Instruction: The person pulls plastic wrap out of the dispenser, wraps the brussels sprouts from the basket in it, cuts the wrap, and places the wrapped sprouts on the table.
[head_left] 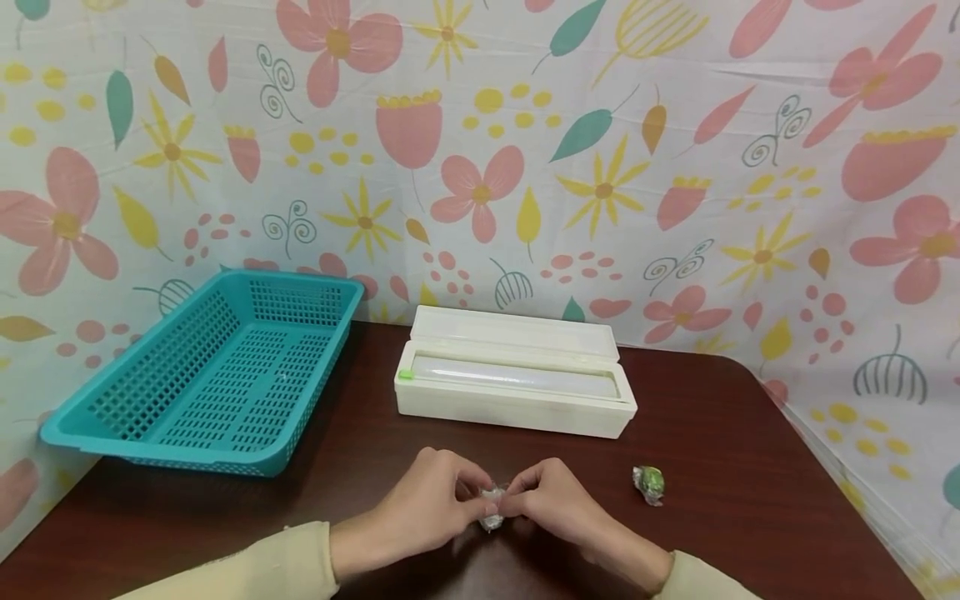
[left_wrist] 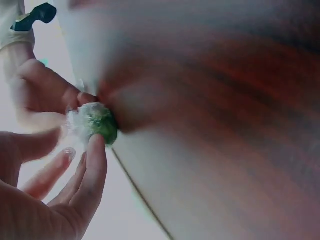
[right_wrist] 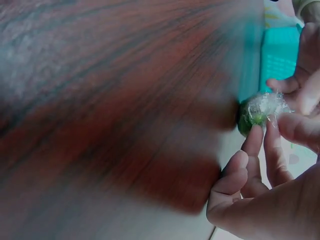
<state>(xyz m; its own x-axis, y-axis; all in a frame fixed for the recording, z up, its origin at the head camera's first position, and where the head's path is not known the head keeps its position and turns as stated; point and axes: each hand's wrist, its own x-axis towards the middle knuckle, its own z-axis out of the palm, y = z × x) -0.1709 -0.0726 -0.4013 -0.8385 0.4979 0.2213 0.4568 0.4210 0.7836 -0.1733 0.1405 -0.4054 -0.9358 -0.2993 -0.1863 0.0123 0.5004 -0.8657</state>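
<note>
Between both hands, at the front of the table, is a small round green item in clear cling film [head_left: 491,523], perhaps a lime. My left hand [head_left: 438,500] pinches the film on its left side with thumb and fingers. From the other side my right hand [head_left: 561,504] pinches the gathered film. In the left wrist view the green skin [left_wrist: 109,131] shows below crumpled film [left_wrist: 80,122]. The right wrist view shows the fingers of both hands close around the wrapped item [right_wrist: 254,114]. A second film-wrapped green item [head_left: 649,483] lies on the table to the right.
A white cling film box [head_left: 513,408] with raised lid stands behind the hands, a film roll [head_left: 517,375] inside and a green slider [head_left: 406,374] at its left. At left is a teal plastic basket [head_left: 292,433]. A flowered cloth [head_left: 480,108] hangs behind the dark table [head_left: 720,417].
</note>
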